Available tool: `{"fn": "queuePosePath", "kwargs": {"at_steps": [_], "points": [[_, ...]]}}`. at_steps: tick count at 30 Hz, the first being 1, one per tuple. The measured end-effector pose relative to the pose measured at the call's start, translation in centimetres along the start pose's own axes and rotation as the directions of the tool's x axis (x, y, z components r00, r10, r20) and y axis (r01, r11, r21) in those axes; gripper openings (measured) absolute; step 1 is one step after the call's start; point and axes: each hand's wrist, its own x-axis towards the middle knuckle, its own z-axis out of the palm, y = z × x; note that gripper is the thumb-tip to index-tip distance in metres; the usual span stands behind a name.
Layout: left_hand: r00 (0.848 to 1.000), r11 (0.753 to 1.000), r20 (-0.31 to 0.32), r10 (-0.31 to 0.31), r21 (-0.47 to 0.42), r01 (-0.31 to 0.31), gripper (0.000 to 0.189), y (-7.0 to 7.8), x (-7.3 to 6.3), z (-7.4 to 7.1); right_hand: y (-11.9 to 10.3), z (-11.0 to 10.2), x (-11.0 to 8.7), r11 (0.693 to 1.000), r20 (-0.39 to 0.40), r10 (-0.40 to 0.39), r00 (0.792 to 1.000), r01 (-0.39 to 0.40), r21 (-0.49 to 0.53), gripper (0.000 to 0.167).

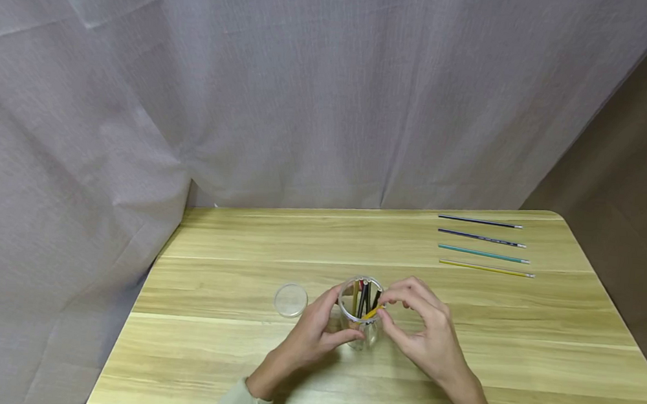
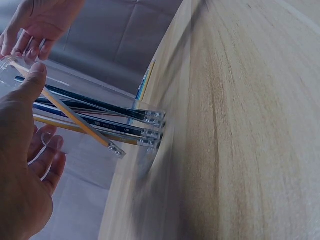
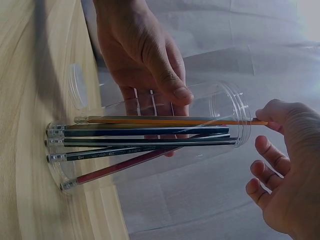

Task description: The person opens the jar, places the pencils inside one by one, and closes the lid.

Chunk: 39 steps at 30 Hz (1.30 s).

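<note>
A clear plastic jar (image 3: 240, 102) stands upright, uncapped, on the wooden table. My left hand (image 1: 311, 331) grips its side, thumb in front and fingers round the far side. Several pencils with eraser ends down lean inside, among them a dark red pencil (image 3: 122, 166) and a dark pencil (image 2: 110, 122). My right hand (image 1: 430, 332) is at the rim, thumb and index finger pinching the upper tip of a yellow-orange pencil (image 3: 175, 120). Most of that pencil is still within the jar, slanting across it, its eraser end raised a little above the others.
A round clear lid (image 1: 290, 300) lies left of the jar. At the back right, several pencils lie in a spaced row: two dark, a teal pencil (image 1: 482, 253) and a yellow pencil (image 1: 487, 268). A grey curtain (image 1: 287, 94) hangs behind the table.
</note>
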Motion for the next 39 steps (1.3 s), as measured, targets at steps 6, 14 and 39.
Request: {"fn": "queuePosePath", "kwargs": {"at_steps": [6, 14, 39], "points": [[1.0, 1.0, -0.006, 0.01, -0.006, -0.01, 0.094, -0.03, 0.12, 0.0, -0.02, -0.01, 0.11, 0.999, 0.004, -0.01, 1.0, 0.011, -0.046, 0.031], [1.0, 1.0, -0.002, 0.015, -0.01, -0.015, 0.093, -0.01, 0.19, 0.07, 0.11, -0.06, -0.08, 0.997, 0.003, -0.02, 1.0, 0.02, -0.076, 0.025], [1.0, 1.0, -0.004, -0.011, -0.022, 0.011, 0.089, -0.05, 0.11, 0.11, 0.27, -0.03, -0.06, 0.994, -0.031, -0.065, 0.997, 0.063, -0.085, 0.039]]}}
